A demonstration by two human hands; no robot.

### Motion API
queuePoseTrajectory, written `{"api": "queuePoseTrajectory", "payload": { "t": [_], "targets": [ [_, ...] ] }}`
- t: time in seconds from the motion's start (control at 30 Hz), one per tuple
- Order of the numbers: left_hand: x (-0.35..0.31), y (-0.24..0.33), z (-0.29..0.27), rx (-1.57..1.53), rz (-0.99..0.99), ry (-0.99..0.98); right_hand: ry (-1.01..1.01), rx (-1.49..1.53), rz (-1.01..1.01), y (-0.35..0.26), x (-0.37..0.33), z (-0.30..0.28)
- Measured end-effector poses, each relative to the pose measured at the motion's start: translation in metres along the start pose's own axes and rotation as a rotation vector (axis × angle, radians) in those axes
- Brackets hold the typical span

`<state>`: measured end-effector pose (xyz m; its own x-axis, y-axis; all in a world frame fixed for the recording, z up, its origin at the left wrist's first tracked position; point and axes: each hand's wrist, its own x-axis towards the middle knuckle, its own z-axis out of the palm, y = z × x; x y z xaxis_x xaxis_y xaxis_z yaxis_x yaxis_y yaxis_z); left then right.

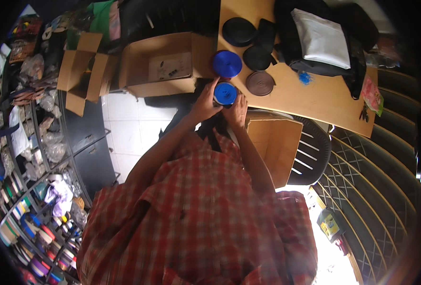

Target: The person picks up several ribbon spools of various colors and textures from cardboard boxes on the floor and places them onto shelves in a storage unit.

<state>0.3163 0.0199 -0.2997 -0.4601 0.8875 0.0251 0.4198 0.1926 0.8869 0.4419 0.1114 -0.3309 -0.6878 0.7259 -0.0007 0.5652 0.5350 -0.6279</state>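
A coiled roll of bright blue strap (225,93) sits between my two hands at the near edge of the table. My left hand (205,103) curls around its left side, with a finger reaching up toward the far rim. Along its right side, my right hand (236,110) presses with bent fingers. Just beyond lies a darker blue roll (227,64), close to my left fingertips. A brown roll (260,83) rests to the right, and black rolls (239,32) lie farther back.
Open cardboard boxes (160,64) stand left of the wooden table (310,102); another box (274,147) sits on a black chair (312,152) at my right. A black bag (310,69) with a white packet (320,38) lies far right. Crowded shelves (34,190) line the left.
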Motion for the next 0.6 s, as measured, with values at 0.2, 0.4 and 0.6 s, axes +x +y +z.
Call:
{"api": "queuePoseTrajectory", "payload": {
  "t": [0.2, 0.4, 0.6],
  "targets": [
    [-0.007, -0.013, 0.013, -0.119, -0.069, -0.087, 0.053, 0.028, -0.012, 0.008, -0.001, -0.011],
    [-0.004, -0.026, 0.017, -0.438, -0.104, -0.129, 0.13, 0.176, 0.03, -0.002, 0.003, -0.016],
    [-0.008, -0.028, 0.01, -0.554, -0.31, -0.111, 0.138, 0.306, 0.093, -0.003, -0.004, -0.038]
  ]
}}
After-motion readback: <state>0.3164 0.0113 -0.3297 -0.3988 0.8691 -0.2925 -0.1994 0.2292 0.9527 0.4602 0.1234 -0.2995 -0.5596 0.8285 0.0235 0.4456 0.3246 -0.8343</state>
